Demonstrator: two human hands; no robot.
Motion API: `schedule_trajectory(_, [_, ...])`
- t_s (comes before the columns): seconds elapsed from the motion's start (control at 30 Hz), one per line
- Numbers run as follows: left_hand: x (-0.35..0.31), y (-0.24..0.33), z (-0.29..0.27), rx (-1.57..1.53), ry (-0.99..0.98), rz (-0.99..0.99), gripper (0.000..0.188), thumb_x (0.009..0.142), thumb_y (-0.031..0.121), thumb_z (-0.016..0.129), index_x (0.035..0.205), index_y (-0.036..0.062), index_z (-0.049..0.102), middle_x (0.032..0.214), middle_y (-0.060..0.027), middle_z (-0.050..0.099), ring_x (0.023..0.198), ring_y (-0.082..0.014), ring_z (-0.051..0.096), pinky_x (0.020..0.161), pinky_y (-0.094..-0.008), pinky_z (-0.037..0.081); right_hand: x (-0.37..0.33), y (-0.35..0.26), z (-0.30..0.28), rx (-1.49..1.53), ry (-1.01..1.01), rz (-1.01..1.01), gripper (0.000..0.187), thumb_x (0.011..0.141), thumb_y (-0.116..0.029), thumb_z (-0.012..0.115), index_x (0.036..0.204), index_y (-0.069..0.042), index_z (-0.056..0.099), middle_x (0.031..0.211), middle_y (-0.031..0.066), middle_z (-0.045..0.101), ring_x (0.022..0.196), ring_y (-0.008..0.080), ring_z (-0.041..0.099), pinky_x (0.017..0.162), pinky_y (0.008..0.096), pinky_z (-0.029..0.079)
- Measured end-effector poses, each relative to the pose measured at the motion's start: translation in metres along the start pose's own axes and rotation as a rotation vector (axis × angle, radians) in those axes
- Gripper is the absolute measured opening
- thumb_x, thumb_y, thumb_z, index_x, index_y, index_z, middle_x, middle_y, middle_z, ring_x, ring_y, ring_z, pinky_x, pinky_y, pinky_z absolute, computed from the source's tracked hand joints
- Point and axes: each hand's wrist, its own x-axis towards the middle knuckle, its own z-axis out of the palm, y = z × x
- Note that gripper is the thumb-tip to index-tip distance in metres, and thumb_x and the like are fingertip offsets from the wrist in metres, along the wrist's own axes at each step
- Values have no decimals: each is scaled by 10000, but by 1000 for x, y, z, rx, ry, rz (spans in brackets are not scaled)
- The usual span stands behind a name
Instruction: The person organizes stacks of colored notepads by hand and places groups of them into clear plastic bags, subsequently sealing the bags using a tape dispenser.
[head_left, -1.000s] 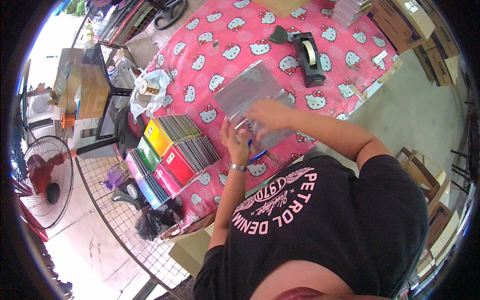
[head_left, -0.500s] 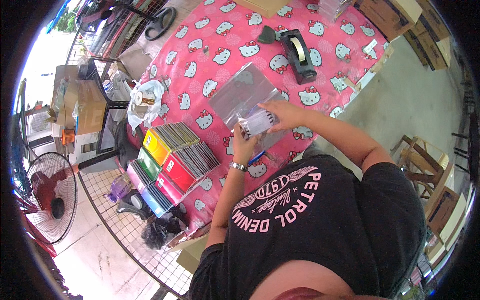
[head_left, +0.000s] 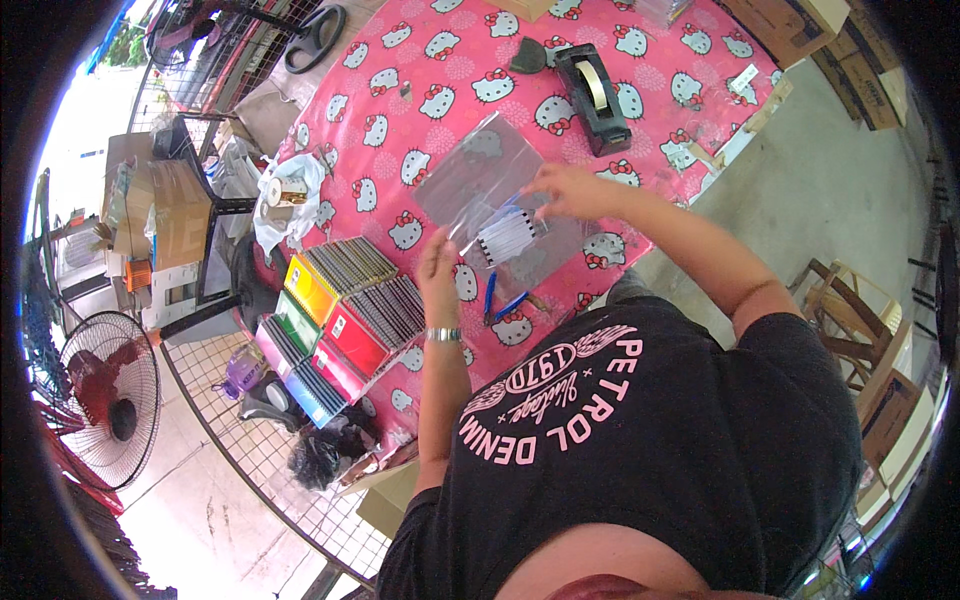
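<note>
A clear plastic bag (head_left: 478,165) lies at a slant on the pink table cover, with a small stack of white spiral-bound pads (head_left: 508,236) in its lower part. At the bag's left edge my left hand (head_left: 436,262) is closed, its fingertips pinching the plastic. My right hand (head_left: 572,192) reaches in from the right; its thumb and forefinger hold the plastic just above the pads. Two blue pens, one of them a slim upright-lying pen (head_left: 490,294), rest on the table below the bag.
Stacked spiral notebooks (head_left: 352,335) in several colours stand left of my left arm. Beyond the bag are a black tape dispenser (head_left: 594,100) and a dark grey object (head_left: 529,56). A white plastic bag (head_left: 290,200) sits at the left edge. A fan (head_left: 110,400) stands farther left.
My left hand has left the pads and moved left to the bag's edge. My right hand has shifted slightly up and away from the pads. The bag and pads now lie flatter.
</note>
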Motion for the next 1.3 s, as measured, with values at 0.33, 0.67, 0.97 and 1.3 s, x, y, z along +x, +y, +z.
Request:
schedule_trajectory(0.33, [14, -46, 8, -508, -462, -291, 544, 856, 174, 627, 1333, 23, 413, 1266, -112, 516, 1164, -226, 493, 983, -374, 392, 28, 30, 21, 163, -222, -18, 511, 756, -358, 713, 1179, -96, 596, 1048, 131, 592, 933, 227, 565, 808, 331, 457])
schedule_trajectory(0.67, [27, -30, 40, 691, -11, 534, 130, 733, 80, 719, 855, 39, 699, 831, -31, 615, 718, -152, 560, 671, -253, 443, 36, 5, 32, -21, -66, -52, 290, 711, -202, 728, 955, -71, 643, 891, 87, 603, 791, 221, 598, 680, 328, 476])
schedule_trajectory(0.97, [15, 14, 38, 800, -209, 408, 124, 703, 44, 714, 821, 27, 678, 761, -90, 594, 625, -194, 570, 576, -287, 450, -3, -31, 35, -94, 191, -308, 272, 750, -235, 666, 896, -24, 577, 830, 106, 580, 815, 307, 587, 724, 396, 466])
schedule_trajectory(1.3, [24, -2, 34, 875, -128, 427, 116, 720, 69, 695, 819, 23, 655, 732, -106, 577, 636, -214, 587, 586, -297, 472, -13, -65, 43, 87, 283, -212, 270, 800, -265, 640, 997, -81, 624, 819, 118, 581, 810, 263, 590, 738, 368, 470])
